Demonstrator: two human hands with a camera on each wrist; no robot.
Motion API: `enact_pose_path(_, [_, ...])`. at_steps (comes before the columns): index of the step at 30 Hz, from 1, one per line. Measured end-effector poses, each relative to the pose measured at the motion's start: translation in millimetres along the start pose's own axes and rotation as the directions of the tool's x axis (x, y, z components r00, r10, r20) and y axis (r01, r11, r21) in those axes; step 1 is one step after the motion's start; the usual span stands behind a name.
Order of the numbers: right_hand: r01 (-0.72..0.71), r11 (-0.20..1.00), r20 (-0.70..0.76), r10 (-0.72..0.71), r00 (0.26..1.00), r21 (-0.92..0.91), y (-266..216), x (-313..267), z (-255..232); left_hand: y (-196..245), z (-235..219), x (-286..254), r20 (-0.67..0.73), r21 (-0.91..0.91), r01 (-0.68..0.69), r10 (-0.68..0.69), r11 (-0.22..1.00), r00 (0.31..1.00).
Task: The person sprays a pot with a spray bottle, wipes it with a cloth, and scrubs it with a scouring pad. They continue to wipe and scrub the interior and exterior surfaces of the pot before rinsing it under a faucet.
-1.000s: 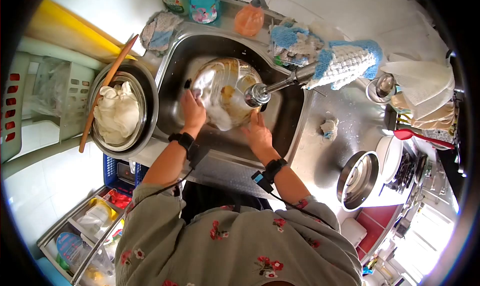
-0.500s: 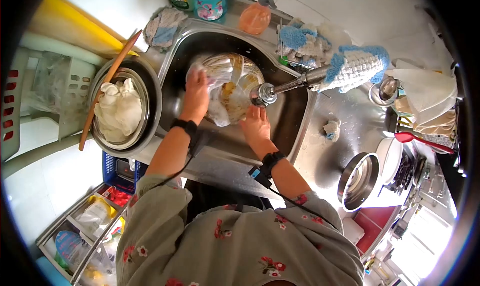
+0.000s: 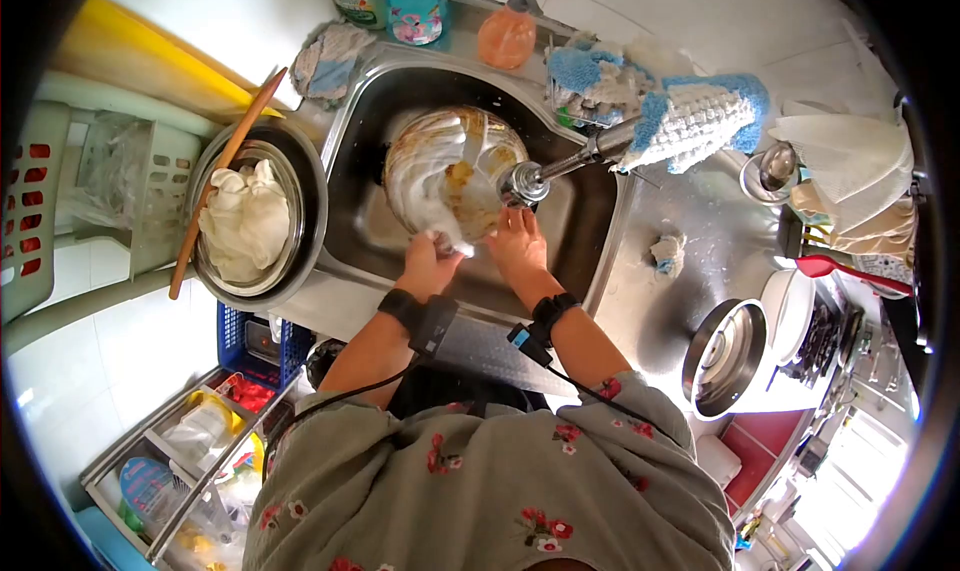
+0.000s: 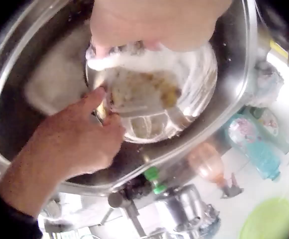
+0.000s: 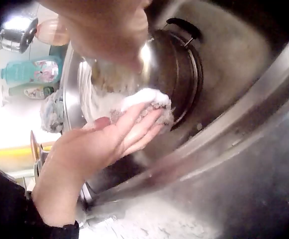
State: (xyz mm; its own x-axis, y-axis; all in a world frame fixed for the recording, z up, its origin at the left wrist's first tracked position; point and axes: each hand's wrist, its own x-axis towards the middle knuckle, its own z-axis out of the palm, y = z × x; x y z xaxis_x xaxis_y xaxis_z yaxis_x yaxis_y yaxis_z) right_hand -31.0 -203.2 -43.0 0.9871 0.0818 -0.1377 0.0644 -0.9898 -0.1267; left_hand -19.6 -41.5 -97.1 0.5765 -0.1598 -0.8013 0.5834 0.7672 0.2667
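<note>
A steel pot [image 3: 403,161] with a black side handle [image 5: 183,30] sits in the sink, its inside streaked with white suds and yellow-brown residue. At the near rim, my left hand [image 3: 430,268] holds a foamy, greyish scrubbing cloth [image 5: 159,107], fingers bent over it. My right hand [image 3: 517,243] grips the pot's rim on the near right side, under the tap. In the left wrist view the right thumb and forefinger [image 4: 95,97] pinch that edge. Part of the cloth is hidden by the left hand.
The tap [image 3: 527,183] reaches over the pot's right side. Left of the sink [image 3: 345,121], a rolling pin [image 3: 225,176] lies across a bowl of dough [image 3: 245,221]. Soap bottles [image 3: 415,6] and an orange spray bottle [image 3: 507,39] stand behind. A steel pan [image 3: 725,359] sits at right.
My left hand has swept from the pot's left side, over its upper left inside, then down to the near rim with the cloth. My right hand stays at the rim.
</note>
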Motion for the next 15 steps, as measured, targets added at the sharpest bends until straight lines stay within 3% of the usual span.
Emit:
enact_pose_path(2, [0.032, 0.999, -0.040, -0.031, 0.999, 0.032, 4, 0, 4, 14, -1, 0, -0.106, 0.119, -0.042, 0.055, 0.992, 0.993])
enact_pose_path(6, [0.040, 0.997, -0.076, -0.035, 0.997, 0.064, 5, 1, 3, 42, 29, -13, -0.121, 0.390, -0.375, 0.451, 0.841, 0.884])
enact_pose_path(8, [0.033, 0.995, -0.096, -0.024, 0.995, 0.098, 5, 0, 5, 39, 22, 3, 0.043, 0.808, -0.465, 0.750, 0.363, 0.660])
enact_pose_path(9, [0.028, 0.993, -0.107, -0.016, 0.994, 0.113, 6, 0, 6, 38, 26, 6, 0.193, 0.907, -0.416, 0.821, 0.059, 0.537])
enact_pose_path(12, [0.037, 0.996, 0.014, -0.038, 0.999, 0.077, 9, 2, 3, 44, 34, 6, 0.626, 0.772, -0.403, 0.697, -0.490, 0.351])
enact_pose_path(15, [0.033, 0.998, 0.019, -0.034, 0.999, 0.045, 12, -1, 6, 35, 36, -11, 0.736, 0.670, -0.399, 0.492, -0.625, 0.465])
